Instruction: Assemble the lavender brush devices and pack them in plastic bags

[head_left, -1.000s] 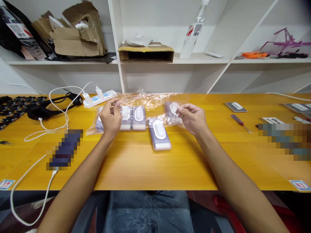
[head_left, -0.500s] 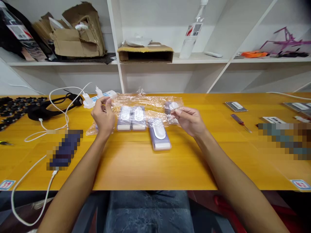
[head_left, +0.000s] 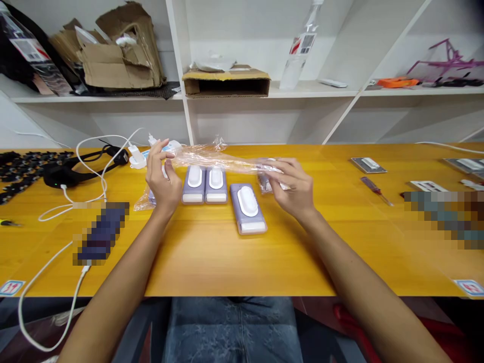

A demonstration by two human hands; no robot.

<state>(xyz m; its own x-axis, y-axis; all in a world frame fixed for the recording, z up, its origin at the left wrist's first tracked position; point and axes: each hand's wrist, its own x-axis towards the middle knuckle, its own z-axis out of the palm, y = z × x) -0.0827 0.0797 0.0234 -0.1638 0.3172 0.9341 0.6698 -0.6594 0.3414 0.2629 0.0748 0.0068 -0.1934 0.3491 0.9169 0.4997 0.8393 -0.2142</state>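
A clear plastic bag (head_left: 223, 159) is stretched between my two hands above the table. My left hand (head_left: 163, 179) pinches its left end, fingers curled. At its right end my right hand (head_left: 293, 184) grips the plastic between thumb and fingers. Two purple-and-white devices (head_left: 194, 185) (head_left: 216, 185) lie side by side below the bag. A third one (head_left: 248, 207) lies nearer me, slightly turned. Another wrapped item (head_left: 264, 182) is partly hidden behind my right hand, and one more in plastic (head_left: 148, 197) shows beside my left wrist.
White cables (head_left: 102, 174), a black headset (head_left: 68, 174), a power strip (head_left: 138, 159) and a blurred dark rectangle (head_left: 102, 233) are at left. On the right lie a screwdriver (head_left: 374, 189) and a small grey card-like item (head_left: 368, 165). Shelves (head_left: 227, 118) stand behind the table (head_left: 242, 267).
The bag was spread wide over the devices and is now gathered into a narrow band farther back, uncovering them. Fingers of both hands have shifted on the plastic.
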